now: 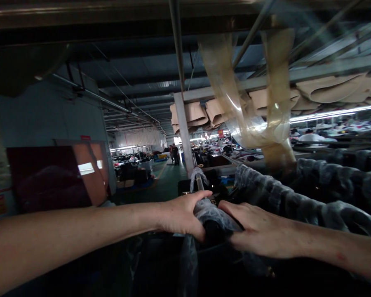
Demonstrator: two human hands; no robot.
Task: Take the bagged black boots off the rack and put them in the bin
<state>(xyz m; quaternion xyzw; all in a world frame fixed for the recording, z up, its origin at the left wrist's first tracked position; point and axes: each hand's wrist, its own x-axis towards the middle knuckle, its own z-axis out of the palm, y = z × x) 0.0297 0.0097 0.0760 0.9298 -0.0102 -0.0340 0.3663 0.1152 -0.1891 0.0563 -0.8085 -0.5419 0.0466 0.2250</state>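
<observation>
My left hand [182, 214] is closed around a bundle of grey plastic film [208, 212] wrapped over a dark rail at the middle of the view. My right hand [255, 231] lies over the same bundle from the right, its fingers curled against the film and touching the left hand's fingertips. Below both hands hang dark bagged items [185, 264], too dim to make out. A metal rod [199, 181] with more film on it runs away from the hands.
A row of grey plastic-wrapped goods [312, 194] stretches off to the right. Clear plastic sheeting [266, 123] hangs from the overhead frame. A white pillar [184, 132] stands ahead. A green aisle [163, 181] leads to distant people [174, 154]. A dark board [46, 177] stands left.
</observation>
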